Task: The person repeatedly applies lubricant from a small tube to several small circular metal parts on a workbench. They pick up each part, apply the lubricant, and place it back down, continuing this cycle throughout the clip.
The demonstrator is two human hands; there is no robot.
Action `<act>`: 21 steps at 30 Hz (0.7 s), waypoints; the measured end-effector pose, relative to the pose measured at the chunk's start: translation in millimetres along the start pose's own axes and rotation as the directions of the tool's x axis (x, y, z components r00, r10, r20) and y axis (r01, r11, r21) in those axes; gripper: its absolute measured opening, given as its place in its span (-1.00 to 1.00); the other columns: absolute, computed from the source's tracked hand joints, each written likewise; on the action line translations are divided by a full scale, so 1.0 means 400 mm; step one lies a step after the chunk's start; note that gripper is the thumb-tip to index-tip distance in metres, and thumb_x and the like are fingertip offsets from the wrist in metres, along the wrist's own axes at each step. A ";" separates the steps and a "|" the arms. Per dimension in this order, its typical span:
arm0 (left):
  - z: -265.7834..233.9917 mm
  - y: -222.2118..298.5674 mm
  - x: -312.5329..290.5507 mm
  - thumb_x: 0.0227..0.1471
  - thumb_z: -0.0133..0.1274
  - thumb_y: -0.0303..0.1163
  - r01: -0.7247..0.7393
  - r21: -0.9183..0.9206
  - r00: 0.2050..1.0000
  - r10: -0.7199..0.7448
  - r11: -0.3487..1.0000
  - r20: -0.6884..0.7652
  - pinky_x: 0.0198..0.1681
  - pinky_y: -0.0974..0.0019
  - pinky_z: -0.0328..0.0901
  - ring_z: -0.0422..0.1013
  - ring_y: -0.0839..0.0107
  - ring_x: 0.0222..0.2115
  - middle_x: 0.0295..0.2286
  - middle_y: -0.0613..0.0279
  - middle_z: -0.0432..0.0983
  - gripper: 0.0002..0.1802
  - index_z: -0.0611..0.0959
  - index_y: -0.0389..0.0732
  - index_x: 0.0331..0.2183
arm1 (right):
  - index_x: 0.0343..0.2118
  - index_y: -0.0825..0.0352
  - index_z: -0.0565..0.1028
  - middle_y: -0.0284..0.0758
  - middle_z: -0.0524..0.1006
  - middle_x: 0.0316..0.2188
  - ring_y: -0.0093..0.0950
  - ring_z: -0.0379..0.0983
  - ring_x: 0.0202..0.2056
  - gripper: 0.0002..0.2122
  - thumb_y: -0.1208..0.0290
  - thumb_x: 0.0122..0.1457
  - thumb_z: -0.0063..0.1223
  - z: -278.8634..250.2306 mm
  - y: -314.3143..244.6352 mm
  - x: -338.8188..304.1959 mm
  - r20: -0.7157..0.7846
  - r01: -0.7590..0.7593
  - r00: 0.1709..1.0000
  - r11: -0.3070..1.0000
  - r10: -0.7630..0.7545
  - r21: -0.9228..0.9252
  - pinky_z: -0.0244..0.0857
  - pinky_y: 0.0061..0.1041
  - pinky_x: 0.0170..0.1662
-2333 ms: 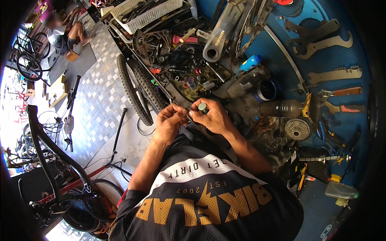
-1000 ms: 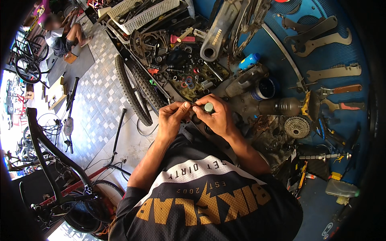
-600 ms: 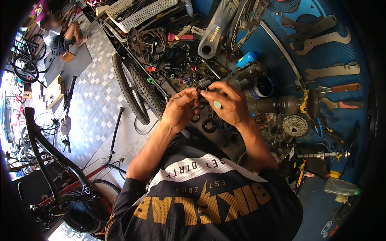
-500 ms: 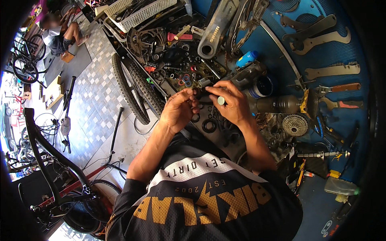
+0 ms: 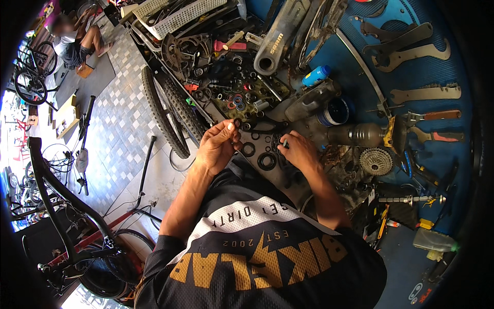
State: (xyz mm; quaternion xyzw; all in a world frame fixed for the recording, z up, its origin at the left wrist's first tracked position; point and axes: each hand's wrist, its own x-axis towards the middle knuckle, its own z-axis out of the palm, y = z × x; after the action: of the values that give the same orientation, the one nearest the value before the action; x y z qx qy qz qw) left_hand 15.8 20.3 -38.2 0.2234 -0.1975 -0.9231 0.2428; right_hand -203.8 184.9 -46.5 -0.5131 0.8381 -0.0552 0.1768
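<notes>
Between the thumb and fingers of my left hand [image 5: 220, 147] is a small dark ring [image 5: 237, 123], held up above the bench's near edge. My right hand [image 5: 302, 153] is curled low over the small parts at the right. A slim greyish piece [image 5: 285, 144] shows at its fingertips; its kind is not clear. Between the hands lie a large black ring [image 5: 267, 161] and a smaller black ring [image 5: 248, 149]. Just beyond them rests a black curved linkage arm [image 5: 265, 125]. Several coloured rings [image 5: 238, 100] and bearings lie further back.
A crank arm [image 5: 280, 44], blue bottle [image 5: 316, 75] and open blue tub [image 5: 335, 110] stand beyond my right hand. A cassette [image 5: 377, 161] lies right; wrenches [image 5: 424, 92] hang on the blue board. Tyres [image 5: 164, 113] and a bike frame [image 5: 72, 206] are left. A person [image 5: 72, 46] sits far left.
My hands have moved apart: the right drew back and down toward the small parts, and the left shifted slightly left. The pale round end seen at my right hand no longer shows.
</notes>
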 end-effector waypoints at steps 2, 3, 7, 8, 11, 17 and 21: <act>-0.018 -0.004 0.004 0.26 0.14 -0.21 0.017 -0.083 0.998 -0.012 0.996 0.066 -0.33 0.35 0.20 0.30 0.50 -0.39 -0.39 0.40 0.43 -0.78 0.61 -0.18 -0.26 | -0.28 0.20 0.60 -0.34 0.55 -0.30 -0.22 0.58 -0.26 -0.83 0.25 0.17 0.27 0.020 -0.004 -0.005 -0.018 -0.034 0.999 0.999 0.034 -0.023 0.46 -0.18 -0.20; -0.025 -0.009 0.007 0.26 0.14 -0.23 0.020 -0.095 0.998 -0.014 0.995 0.068 -0.33 0.35 0.20 0.30 0.50 -0.39 -0.38 0.40 0.44 -0.79 0.61 -0.18 -0.25 | -0.29 0.20 0.60 -0.33 0.55 -0.31 -0.22 0.58 -0.26 -0.83 0.25 0.16 0.27 0.025 -0.004 -0.006 -0.026 -0.036 0.999 0.999 0.035 -0.022 0.45 -0.18 -0.20; -0.043 -0.019 0.002 0.27 0.11 -0.28 0.013 -0.060 0.997 -0.008 0.998 0.071 -0.31 0.34 0.22 0.34 0.50 -0.36 -0.34 0.39 0.47 -0.83 0.62 -0.17 -0.22 | -0.32 0.22 0.59 -0.29 0.54 -0.34 -0.19 0.57 -0.26 -0.83 0.24 0.16 0.27 0.012 -0.017 -0.006 -0.018 -0.044 0.999 0.997 0.045 0.063 0.42 -0.19 -0.21; -0.043 -0.020 -0.001 0.28 0.11 -0.29 0.010 -0.036 0.997 -0.008 0.999 0.071 -0.31 0.34 0.23 0.35 0.50 -0.35 -0.33 0.38 0.48 -0.83 0.62 -0.17 -0.21 | -0.33 0.22 0.59 -0.28 0.54 -0.35 -0.18 0.56 -0.26 -0.83 0.24 0.16 0.27 -0.001 -0.024 -0.007 0.003 -0.064 0.998 0.993 0.064 0.095 0.41 -0.20 -0.22; -0.043 -0.021 -0.011 0.26 0.14 -0.30 0.001 -0.022 0.997 0.001 1.000 0.078 -0.29 0.36 0.26 0.39 0.51 -0.32 -0.31 0.40 0.53 -0.84 0.65 -0.14 -0.18 | -0.33 0.26 0.61 -0.27 0.57 -0.35 -0.20 0.57 -0.26 -0.82 0.25 0.18 0.26 -0.050 -0.062 -0.001 -0.039 -0.002 0.999 0.962 0.013 0.272 0.39 -0.24 -0.21; -0.045 -0.023 -0.011 0.26 0.14 -0.36 0.028 0.036 0.995 -0.031 0.999 0.094 -0.28 0.37 0.32 0.47 0.50 -0.29 -0.29 0.32 0.59 -0.83 0.65 -0.18 -0.15 | -0.29 0.35 0.63 -0.29 0.60 -0.39 -0.45 0.55 -0.33 -0.81 0.30 0.22 0.27 -0.142 -0.174 0.020 -0.099 0.173 0.984 0.711 -0.145 0.682 0.38 -0.44 -0.23; -0.045 -0.028 -0.012 0.27 0.11 -0.38 -0.012 0.079 0.998 0.007 0.997 0.058 -0.30 0.36 0.36 0.47 0.47 -0.33 -0.31 0.24 0.60 -0.82 0.65 -0.26 -0.16 | -0.28 0.39 0.61 -0.33 0.62 -0.43 -0.62 0.50 -0.36 -0.79 0.31 0.24 0.28 -0.152 -0.225 0.051 -0.143 0.244 0.969 0.686 -0.201 0.685 0.38 -0.51 -0.28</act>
State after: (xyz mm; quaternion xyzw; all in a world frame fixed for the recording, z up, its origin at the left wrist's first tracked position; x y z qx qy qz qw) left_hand 24.4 27.4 -56.8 0.2050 -0.2419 -0.9195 0.2324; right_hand -157.9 119.6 29.8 -0.5042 0.6912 -0.4026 0.3254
